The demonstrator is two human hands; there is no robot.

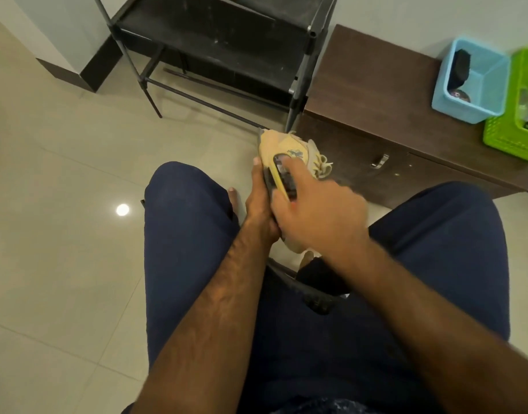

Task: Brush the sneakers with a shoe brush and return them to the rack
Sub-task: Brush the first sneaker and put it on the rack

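A beige sneaker [289, 147] is held out in front of the knees, above the tiled floor [62, 144] and just short of the foot of the black rack [215, 34]. It is gripped from its left side by the left hand [259, 201]. The thumb is laid along the upper, and the other fingers are wrapped round the far side, where they are mostly hidden. A brush [282, 177] with a yellow edge and a dark body is pressed against the side of the sneaker. It is clasped by the right hand [319, 216], whose fingers are curled over its back (the image is blurred here, so the exact lie of each finger cannot be told). The laces are seen hanging loose at the sneaker's right.

The rack's lower shelf is seen bare and dusty. To its right a brown cabinet [376, 94] is set against the wall. On its top a blue basket [453, 106] and a green basket [507, 138] are placed side by side, touching. Both legs are covered by navy trousers [182, 234].
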